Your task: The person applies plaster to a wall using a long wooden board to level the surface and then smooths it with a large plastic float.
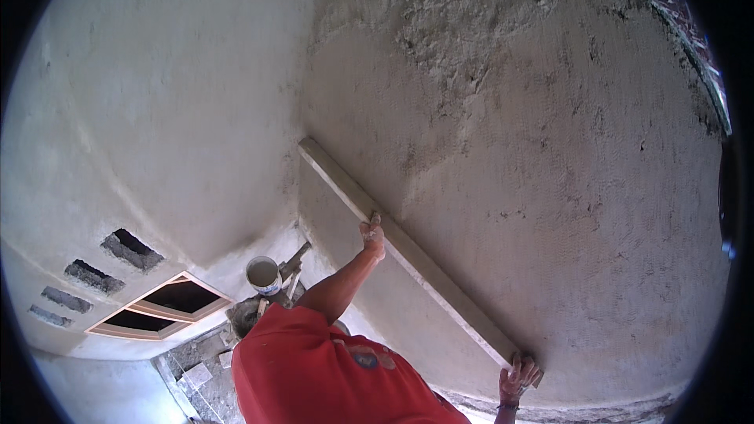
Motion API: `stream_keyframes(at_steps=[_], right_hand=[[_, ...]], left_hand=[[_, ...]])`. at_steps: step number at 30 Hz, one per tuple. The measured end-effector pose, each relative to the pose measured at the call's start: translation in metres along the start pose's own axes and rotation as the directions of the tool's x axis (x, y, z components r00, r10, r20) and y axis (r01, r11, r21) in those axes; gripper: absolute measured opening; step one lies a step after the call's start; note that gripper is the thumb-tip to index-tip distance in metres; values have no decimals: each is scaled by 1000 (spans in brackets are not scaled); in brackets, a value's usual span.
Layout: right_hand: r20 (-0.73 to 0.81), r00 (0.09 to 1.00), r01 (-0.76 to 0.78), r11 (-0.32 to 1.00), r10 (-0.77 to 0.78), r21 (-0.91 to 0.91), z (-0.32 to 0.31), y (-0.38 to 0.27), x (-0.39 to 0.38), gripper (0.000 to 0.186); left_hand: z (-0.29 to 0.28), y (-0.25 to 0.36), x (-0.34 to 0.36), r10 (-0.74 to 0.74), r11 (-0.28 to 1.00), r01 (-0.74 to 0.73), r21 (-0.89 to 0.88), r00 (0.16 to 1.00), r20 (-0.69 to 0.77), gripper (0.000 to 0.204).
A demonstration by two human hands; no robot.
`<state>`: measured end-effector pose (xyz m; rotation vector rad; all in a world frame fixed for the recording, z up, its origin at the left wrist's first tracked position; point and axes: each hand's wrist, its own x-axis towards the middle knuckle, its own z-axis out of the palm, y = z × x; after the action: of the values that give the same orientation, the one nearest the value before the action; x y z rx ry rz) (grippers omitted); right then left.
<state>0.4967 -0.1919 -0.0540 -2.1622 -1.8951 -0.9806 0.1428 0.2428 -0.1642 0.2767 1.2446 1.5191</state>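
A long straight board (436, 281), pale with plaster, lies diagonally against the textured, plastered wall (573, 173). My left hand (371, 237), smeared with plaster, grips it partway along, left of its middle. My right hand (517, 379) is closed on the board near its lower right end. The wall's upper part is rougher and patchy. My red sleeve and shirt fill the lower middle of the view, hiding part of what lies below.
A smoother wall (173, 94) meets this one at a corner, with several slot openings (129, 251) and a wooden-framed opening (169, 286). Below the corner are a bucket (267, 284), wood pieces (292, 273) and rubble-strewn ground (200, 392).
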Motion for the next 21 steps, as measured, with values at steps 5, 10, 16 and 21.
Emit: stream_keyframes(at_steps=[5, 10, 16, 21], right_hand=[[-13, 996, -90, 996, 90, 16, 2, -2, -9, 49], [-92, 989, -118, 992, 114, -42, -12, -2, 11, 52], [-296, 941, -178, 984, 165, -16, -71, -18, 66, 53], [-366, 917, -180, 983, 158, -27, -105, -23, 110, 54]], left_hand=[[21, 22, -9, 137, 988, -125, -90, 982, 133, 38], [38, 70, -21, 229, 968, -209, -142, 963, 140, 31], [65, 145, -50, 341, 923, -278, -265, 911, 233, 30], [86, 199, -50, 398, 911, -326, -251, 853, 337, 31]])
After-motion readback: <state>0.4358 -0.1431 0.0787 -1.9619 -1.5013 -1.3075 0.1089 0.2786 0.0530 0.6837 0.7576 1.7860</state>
